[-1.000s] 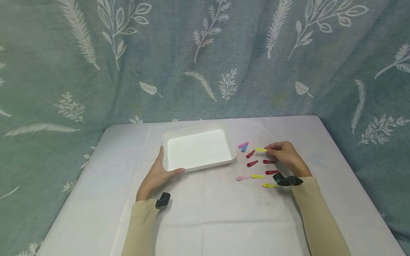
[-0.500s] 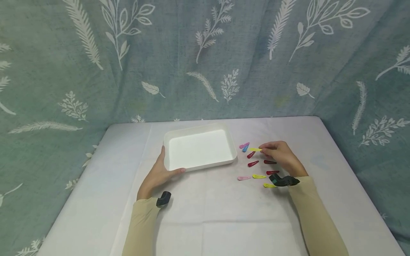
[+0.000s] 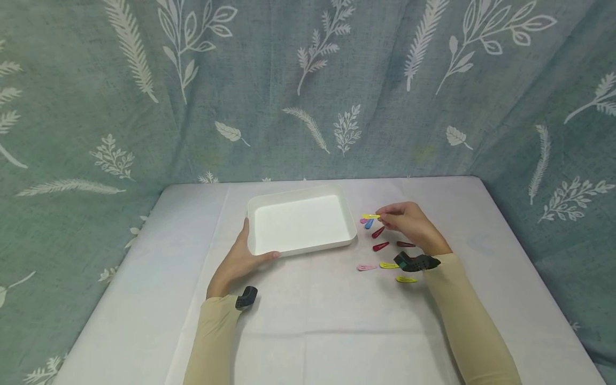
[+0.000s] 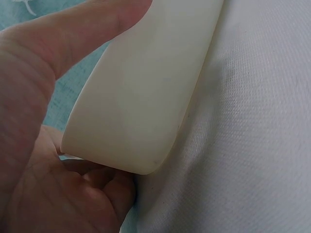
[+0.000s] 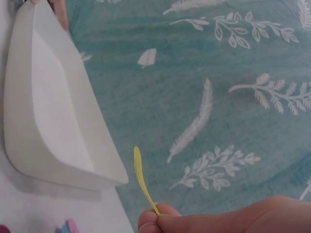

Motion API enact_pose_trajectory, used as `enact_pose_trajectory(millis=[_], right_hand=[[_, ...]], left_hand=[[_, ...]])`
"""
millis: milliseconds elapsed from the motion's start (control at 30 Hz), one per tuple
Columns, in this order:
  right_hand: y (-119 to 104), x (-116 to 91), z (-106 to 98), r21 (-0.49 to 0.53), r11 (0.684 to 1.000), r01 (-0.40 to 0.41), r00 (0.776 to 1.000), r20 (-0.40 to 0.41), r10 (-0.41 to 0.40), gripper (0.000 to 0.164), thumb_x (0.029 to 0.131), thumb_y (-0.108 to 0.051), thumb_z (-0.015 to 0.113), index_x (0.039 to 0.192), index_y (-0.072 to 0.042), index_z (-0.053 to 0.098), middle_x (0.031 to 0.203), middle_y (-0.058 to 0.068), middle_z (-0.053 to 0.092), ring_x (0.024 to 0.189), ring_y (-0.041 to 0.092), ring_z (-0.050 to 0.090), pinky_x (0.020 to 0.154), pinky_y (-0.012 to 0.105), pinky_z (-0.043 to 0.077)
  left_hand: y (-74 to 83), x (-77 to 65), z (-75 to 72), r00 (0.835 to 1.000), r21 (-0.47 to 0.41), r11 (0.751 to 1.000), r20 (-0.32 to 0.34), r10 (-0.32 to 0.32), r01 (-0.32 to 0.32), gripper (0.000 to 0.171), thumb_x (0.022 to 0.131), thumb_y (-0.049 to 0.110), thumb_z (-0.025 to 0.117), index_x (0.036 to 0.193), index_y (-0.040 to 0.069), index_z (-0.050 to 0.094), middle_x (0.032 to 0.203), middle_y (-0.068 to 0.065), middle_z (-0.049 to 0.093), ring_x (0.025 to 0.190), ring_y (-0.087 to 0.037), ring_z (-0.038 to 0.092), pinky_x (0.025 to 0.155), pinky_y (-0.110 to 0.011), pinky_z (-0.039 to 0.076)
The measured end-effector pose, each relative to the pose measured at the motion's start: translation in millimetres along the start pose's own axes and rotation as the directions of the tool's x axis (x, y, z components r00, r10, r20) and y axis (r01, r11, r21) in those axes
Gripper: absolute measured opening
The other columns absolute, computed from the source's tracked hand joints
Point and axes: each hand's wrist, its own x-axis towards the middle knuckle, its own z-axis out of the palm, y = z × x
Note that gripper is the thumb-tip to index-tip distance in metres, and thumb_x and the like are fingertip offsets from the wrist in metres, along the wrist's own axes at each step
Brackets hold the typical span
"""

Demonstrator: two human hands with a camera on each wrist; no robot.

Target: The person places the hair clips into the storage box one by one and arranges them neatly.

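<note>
A yellow snap hair clip is pinched by its end in my right hand, between thumb and fingertips. In the right wrist view the hair clip points up, raised off the table. Beneath it in the head view lie a blue hair clip and a mostly covered pink one. My left hand holds the white tray by its near left corner. The left wrist view has the thumb lying along the tray's outer wall, with curled fingers around the corner.
On the table right of the tray lie red hair clips, a pink hair clip and yellow hair clips. One red clip is largely hidden by the right wrist camera. A leaf-patterned curtain hangs behind the white-covered table.
My right hand has moved left and up with the yellow hair clip, from beside the red clips to above the blue and pink ones. The left hand and tray stay in place.
</note>
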Motion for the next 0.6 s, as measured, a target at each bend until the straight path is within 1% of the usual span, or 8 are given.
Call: enact_pose_trajectory(millis=[167, 267, 400, 500, 600], right_hand=[[-10, 3, 4, 0.010, 0.999, 0.047, 0.998, 0.034, -0.047, 0.033, 0.107, -0.021, 0.057, 0.134, -0.004, 0.065, 0.142, 0.022, 0.059, 0.127, 0.036, 0.059, 0.118, 0.046, 0.046], [-16, 6, 8, 0.025, 0.997, 0.074, 0.996, 0.048, -0.075, 0.033, 0.106, -0.019, 0.057, 0.133, -0.002, 0.065, 0.141, 0.023, 0.059, 0.127, 0.037, 0.059, 0.117, 0.046, 0.046], [-23, 12, 15, 0.053, 0.997, 0.063, 0.996, 0.057, -0.066, 0.032, 0.107, -0.016, 0.057, 0.133, -0.001, 0.065, 0.141, 0.022, 0.059, 0.129, 0.037, 0.059, 0.117, 0.046, 0.047], [-30, 15, 19, 0.060, 0.996, 0.058, 0.996, 0.062, -0.062, 0.031, 0.107, -0.015, 0.056, 0.133, -0.001, 0.065, 0.141, 0.020, 0.060, 0.130, 0.037, 0.058, 0.116, 0.043, 0.048], [-36, 18, 23, 0.061, 0.996, 0.069, 0.995, 0.067, -0.073, 0.031, 0.106, -0.015, 0.056, 0.132, -0.001, 0.065, 0.139, 0.020, 0.062, 0.130, 0.038, 0.058, 0.115, 0.043, 0.049]], left_hand=[[-0.5, 0.2, 0.6, 1.000, -0.009, 1.000, -0.003, 0.012, -0.012, 0.142, 0.075, 0.055, 0.089, 0.166, 0.025, -0.016, 0.176, -0.012, 0.010, 0.159, -0.042, 0.022, 0.124, -0.068, 0.022], [-1.4, 0.4, 0.1, 1.000, 0.000, 1.000, 0.001, -0.005, 0.005, 0.143, 0.075, 0.057, 0.088, 0.165, 0.023, -0.017, 0.176, -0.013, 0.007, 0.160, -0.042, 0.018, 0.125, -0.068, 0.021], [-2.1, 0.4, -0.5, 0.999, 0.013, 0.999, 0.009, -0.035, 0.035, 0.144, 0.075, 0.060, 0.086, 0.165, 0.020, -0.019, 0.176, -0.015, 0.002, 0.161, -0.044, 0.013, 0.126, -0.068, 0.019], [-2.6, 0.6, -0.5, 0.999, 0.011, 0.999, 0.010, -0.035, 0.035, 0.144, 0.075, 0.060, 0.086, 0.164, 0.020, -0.020, 0.176, -0.014, 0.001, 0.161, -0.043, 0.011, 0.126, -0.068, 0.018], [-3.2, 0.6, -0.6, 0.999, 0.010, 0.999, 0.010, -0.032, 0.032, 0.144, 0.076, 0.061, 0.086, 0.165, 0.020, -0.019, 0.176, -0.013, 0.000, 0.162, -0.042, 0.011, 0.126, -0.067, 0.018]])
